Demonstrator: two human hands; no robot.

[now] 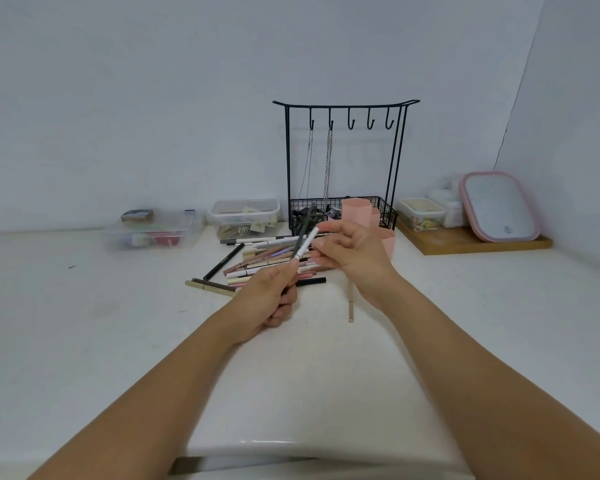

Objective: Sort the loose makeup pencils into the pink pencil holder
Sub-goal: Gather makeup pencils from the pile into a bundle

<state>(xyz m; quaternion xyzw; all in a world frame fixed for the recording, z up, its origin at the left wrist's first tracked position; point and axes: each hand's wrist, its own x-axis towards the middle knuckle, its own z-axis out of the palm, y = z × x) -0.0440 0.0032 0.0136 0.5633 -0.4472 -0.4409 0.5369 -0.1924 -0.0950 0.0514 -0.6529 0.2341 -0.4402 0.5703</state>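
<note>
Both hands are hovering above the white counter (pixel 118 341), meeting over a scattered pile of makeup pencils (pixel 257 263). The left hand (pixel 269 299) is curling its fingers round a small bunch of pencils, a dark one (pixel 303 230) and a white one (pixel 307 244) standing out of it and tilting up and to the right. The right hand (pixel 352 252) is reaching in from the other side, its fingertips pinching the upper end of the white pencil (the blur makes it hard to say whether it is touching the dark one too).

The loose pencils are lying flat on the counter just behind and below the hands, in beige, pink, brown, white and black, most of them pointing roughly left to right. One gold pencil (pixel 351 303) is lying apart from the pile, nearly lengthwise, under the right wrist.

The pink pencil holder (pixel 385 244) is standing upright on the counter just beyond the right hand, partly hidden by it, with further pink cups (pixel 357 211) of the same shape standing behind it at the wire basket of a black hook rack (pixel 343 105). Two chains (pixel 327 164) are hanging from the rack's hooks.

Clear plastic boxes (pixel 243 216) are sitting to the left along the wall, and to the right a wooden board (pixel 465 245) is carrying more containers and a pink-rimmed mirror (pixel 497 206) leaning against the wall.
</note>
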